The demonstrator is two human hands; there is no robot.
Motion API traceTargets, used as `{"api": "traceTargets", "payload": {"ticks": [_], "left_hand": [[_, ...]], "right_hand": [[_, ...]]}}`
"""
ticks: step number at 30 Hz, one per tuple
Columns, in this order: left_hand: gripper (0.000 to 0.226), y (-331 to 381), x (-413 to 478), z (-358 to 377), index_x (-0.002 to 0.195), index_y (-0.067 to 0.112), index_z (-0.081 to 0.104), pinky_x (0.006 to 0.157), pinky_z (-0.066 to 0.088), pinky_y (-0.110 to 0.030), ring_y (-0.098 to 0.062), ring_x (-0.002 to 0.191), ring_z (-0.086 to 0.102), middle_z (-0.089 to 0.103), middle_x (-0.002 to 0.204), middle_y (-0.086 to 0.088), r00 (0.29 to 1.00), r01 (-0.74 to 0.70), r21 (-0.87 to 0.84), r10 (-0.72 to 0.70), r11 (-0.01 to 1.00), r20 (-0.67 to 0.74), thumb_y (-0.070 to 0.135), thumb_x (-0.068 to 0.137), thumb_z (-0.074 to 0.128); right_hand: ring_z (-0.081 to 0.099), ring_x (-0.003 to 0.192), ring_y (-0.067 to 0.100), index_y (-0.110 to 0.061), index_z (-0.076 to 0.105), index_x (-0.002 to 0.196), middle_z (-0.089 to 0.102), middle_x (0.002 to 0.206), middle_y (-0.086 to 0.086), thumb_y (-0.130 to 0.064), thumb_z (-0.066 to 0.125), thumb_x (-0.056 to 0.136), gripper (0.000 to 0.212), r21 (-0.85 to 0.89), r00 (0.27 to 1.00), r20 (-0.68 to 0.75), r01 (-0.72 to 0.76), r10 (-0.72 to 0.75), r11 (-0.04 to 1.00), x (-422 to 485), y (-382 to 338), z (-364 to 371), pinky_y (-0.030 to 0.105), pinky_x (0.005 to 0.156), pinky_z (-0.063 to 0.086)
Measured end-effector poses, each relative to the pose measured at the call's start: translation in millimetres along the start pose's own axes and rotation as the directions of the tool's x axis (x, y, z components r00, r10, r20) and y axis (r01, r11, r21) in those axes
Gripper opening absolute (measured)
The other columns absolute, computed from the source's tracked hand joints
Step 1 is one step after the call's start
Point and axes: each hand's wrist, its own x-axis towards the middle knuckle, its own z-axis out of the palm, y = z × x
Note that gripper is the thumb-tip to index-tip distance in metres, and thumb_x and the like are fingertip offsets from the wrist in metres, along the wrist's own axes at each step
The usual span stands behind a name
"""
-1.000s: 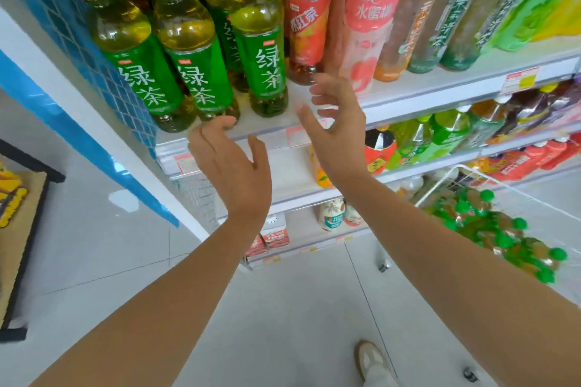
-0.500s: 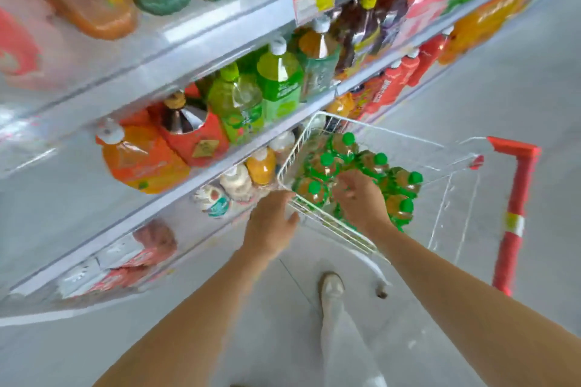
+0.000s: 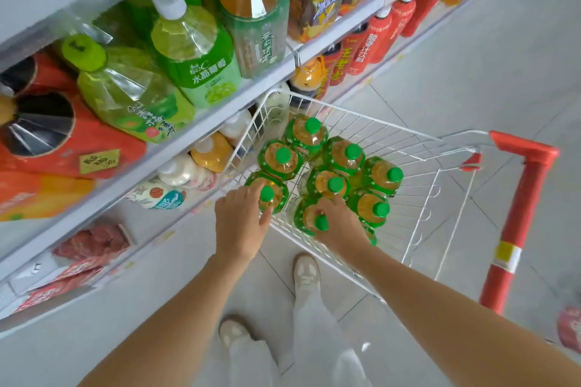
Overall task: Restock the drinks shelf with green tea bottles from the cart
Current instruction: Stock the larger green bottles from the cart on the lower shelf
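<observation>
Several green tea bottles with green caps stand upright in a white wire cart. My left hand reaches over the cart's near rim, its fingers around the neck of the nearest left bottle. My right hand is inside the cart, fingers closed around the top of another bottle. Both bottles still stand among the others. The drinks shelf rises on the left, packed with bottles.
The cart's red handle stands to the right. Shelf tiers with green, orange and red drinks run along the left and top. My feet are on the grey tiled floor just in front of the cart. Open floor lies at right.
The view swung down from the upper shelf to the cart. Both hands left the shelf, dropped into the cart and closed on bottle tops.
</observation>
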Motion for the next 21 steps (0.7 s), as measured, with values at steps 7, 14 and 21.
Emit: {"api": "traceTargets", "payload": {"ticks": [7,14,21], "left_hand": [[0.038,5.5,25.4,-1.2,0.105,0.023,0.061,0.079,0.039,-0.038,-0.026,0.092,0.059,0.070,0.090,0.001,0.999,0.034,0.147,-0.037,0.988,0.014,0.037,0.074,0.079],[0.036,-9.4,28.9,-13.1,0.095,0.015,0.065,0.067,0.046,-0.036,-0.025,0.077,0.059,0.070,0.081,-0.002,0.989,-0.143,0.127,0.147,0.981,-0.018,0.030,0.069,0.084],[0.031,-1.6,12.2,-64.6,0.094,0.010,0.063,0.071,0.052,-0.036,-0.024,0.092,0.055,0.066,0.088,-0.005,0.963,-0.236,-0.087,0.221,0.968,-0.156,0.029,0.075,0.079]], "right_hand": [[0.050,0.084,0.015,-0.016,0.055,0.102,0.052,0.103,0.000,-0.015,0.075,0.074,0.034,0.051,0.997,-0.063,0.046,-0.043,0.998,7.6,4.1,5.8,0.014,0.061,0.032],[0.053,0.081,0.014,-0.020,0.058,0.093,0.055,0.094,-0.005,-0.017,0.076,0.070,0.029,0.109,0.976,-0.183,0.136,-0.114,0.985,-6.2,-4.1,-14.5,0.014,0.065,0.037],[0.056,0.084,0.014,-0.018,0.061,0.099,0.057,0.097,-0.004,-0.022,0.076,0.072,0.030,0.101,0.957,-0.235,0.200,-0.172,0.975,-32.8,-24.5,-43.9,0.018,0.071,0.042]]}}
